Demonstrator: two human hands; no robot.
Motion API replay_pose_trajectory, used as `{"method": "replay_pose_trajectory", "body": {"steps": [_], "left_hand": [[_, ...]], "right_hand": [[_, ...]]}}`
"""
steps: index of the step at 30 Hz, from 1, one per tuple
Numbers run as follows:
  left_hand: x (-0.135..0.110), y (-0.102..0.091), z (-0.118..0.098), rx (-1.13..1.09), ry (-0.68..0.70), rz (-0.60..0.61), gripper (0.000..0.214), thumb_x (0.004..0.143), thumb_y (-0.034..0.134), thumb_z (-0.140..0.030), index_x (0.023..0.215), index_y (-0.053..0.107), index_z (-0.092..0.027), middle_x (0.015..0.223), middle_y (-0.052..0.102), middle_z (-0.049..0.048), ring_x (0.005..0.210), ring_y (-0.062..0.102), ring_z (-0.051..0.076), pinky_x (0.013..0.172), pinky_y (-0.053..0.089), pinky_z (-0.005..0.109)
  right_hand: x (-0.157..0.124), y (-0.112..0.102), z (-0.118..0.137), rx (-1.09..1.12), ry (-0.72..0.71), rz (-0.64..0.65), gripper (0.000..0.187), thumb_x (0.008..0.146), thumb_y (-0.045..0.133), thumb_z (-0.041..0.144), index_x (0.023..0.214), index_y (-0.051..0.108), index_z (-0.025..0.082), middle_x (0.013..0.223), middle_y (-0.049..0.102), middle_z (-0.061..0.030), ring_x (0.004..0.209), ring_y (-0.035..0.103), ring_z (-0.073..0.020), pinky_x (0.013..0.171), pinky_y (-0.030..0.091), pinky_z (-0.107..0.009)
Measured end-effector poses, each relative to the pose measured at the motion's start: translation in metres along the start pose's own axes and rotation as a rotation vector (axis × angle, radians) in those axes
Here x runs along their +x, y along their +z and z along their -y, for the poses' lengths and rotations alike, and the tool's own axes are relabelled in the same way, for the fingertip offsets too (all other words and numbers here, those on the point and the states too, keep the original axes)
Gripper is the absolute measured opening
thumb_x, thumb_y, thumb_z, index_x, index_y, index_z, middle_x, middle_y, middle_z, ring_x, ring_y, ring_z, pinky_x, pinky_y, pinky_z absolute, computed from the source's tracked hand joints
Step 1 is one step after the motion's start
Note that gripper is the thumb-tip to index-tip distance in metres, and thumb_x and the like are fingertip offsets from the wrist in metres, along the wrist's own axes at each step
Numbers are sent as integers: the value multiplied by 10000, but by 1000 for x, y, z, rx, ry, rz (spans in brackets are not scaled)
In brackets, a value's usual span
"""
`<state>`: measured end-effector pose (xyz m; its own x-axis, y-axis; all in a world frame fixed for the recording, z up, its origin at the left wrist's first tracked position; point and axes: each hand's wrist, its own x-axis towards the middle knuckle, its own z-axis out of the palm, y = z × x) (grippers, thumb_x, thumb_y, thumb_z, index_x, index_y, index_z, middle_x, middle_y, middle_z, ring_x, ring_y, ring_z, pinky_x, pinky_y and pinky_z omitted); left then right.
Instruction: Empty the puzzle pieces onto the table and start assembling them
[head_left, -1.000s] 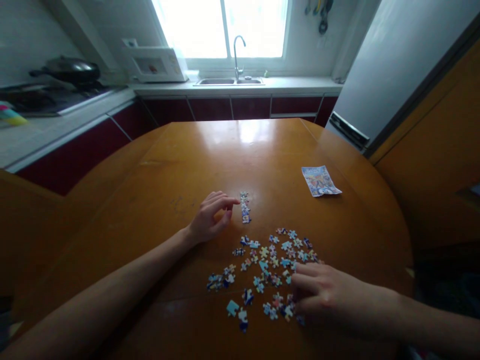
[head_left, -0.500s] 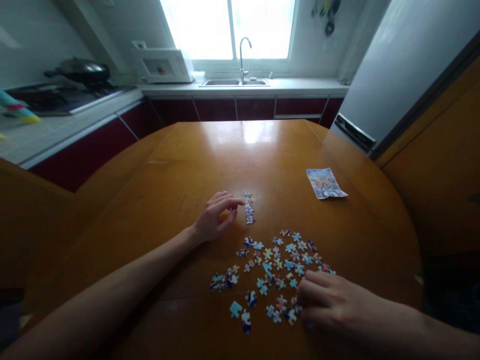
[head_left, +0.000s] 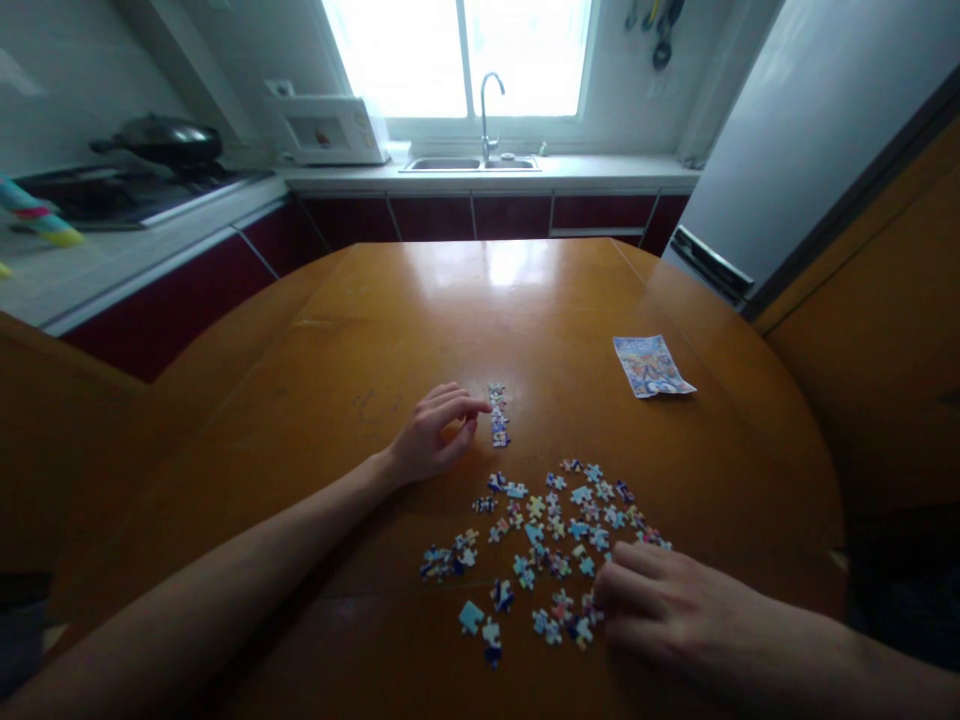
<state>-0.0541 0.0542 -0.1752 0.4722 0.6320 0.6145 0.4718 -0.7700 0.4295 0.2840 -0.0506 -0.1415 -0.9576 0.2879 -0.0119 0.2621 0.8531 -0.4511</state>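
Drawing back slightly since a second ago, the right hand (head_left: 660, 605) is uncovering more loose jigsaw pieces (head_left: 535, 507); its fingers are curling downward (whether around a piece, I cannot tell). Thumb and fingers apart, the left hand (head_left: 433, 435) is holding its index fingertip against or just beside the assembled puzzle strip (head_left: 499, 420) on the desk (head_left: 420, 320); a sideways nudge there would be risking a split.

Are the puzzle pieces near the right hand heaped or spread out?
Mostly spread: table shows between many pieces; any under the right hand can't be seen.
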Motion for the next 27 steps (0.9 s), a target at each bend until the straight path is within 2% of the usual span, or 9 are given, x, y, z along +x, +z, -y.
{"method": "replay_pose_trajectory", "body": {"steps": [3, 7, 11, 16, 19, 21, 23, 27], "left_hand": [[-2, 1, 3, -5, 2, 14, 177, 893, 538, -137, 1019, 658, -173, 782, 653, 48, 745, 566, 176, 720, 462, 329], [-3, 3, 5, 5, -25, 57, 172, 902, 535, -160, 998, 677, -183, 820, 671, 58, 786, 583, 185, 756, 476, 345], [-2, 5, 6, 31, -54, 85, 174, 909, 535, -187, 982, 693, -195, 861, 686, 66, 836, 587, 194, 801, 491, 363], [0, 6, 7, 98, -99, 97, 183, 926, 542, -198, 1017, 700, -205, 953, 696, 66, 923, 566, 208, 854, 487, 375], [2, 5, 6, 126, -127, 126, 186, 937, 544, -214, 1033, 704, -209, 1003, 701, 64, 963, 555, 217, 888, 481, 387], [2, 5, 5, 135, -145, 134, 198, 942, 544, -220, 1051, 708, -215, 1030, 703, 63, 980, 553, 219, 911, 478, 397], [3, 5, 5, 147, -164, 127, 206, 942, 549, -227, 1071, 709, -218, 1055, 704, 64, 990, 552, 222, 927, 476, 407], [2, 6, 5, 182, -192, 117, 257, 940, 554, -222, 1158, 689, -221, 1126, 702, 63, 1000, 550, 227, 936, 476, 417]], "right_hand": [[0, 1, -1, 7, 7, 10, 139, 976, 508, 127, 1048, 615, 177, 1140, 630, -85, 1008, 517, -218, 903, 432, -371], [0, 1, -2, 73, -15, 30, 181, 958, 453, 59, 970, 578, 189, 1088, 644, -73, 960, 525, -198, 856, 439, -350], [4, -17, -5, 223, -4, -13, 175, 963, 461, 78, 880, 546, 207, 930, 643, -48, 856, 524, -166, 788, 443, -315], [23, -57, -23, 373, 18, -292, 142, 993, 515, 189, 880, 600, 196, 846, 634, -48, 792, 569, -144, 694, 457, -282], [48, -74, -45, 416, 95, -492, 88, 931, 639, 260, 874, 667, 200, 828, 670, -29, 725, 593, -132, 653, 472, -273], [71, -80, -63, 400, 199, -639, 97, 863, 717, 292, 821, 700, 206, 767, 683, -14, 664, 579, -130, 606, 455, -274], [95, -81, -82, 406, 288, -732, 104, 816, 750, 304, 805, 724, 204, 746, 703, -16, 645, 576, -135, 601, 458, -285], [141, -73, -123, 538, 252, -767, 89, 774, 750, 248, 800, 732, 165, 790, 736, -46, 723, 634, -154, 688, 504, -310]]}}
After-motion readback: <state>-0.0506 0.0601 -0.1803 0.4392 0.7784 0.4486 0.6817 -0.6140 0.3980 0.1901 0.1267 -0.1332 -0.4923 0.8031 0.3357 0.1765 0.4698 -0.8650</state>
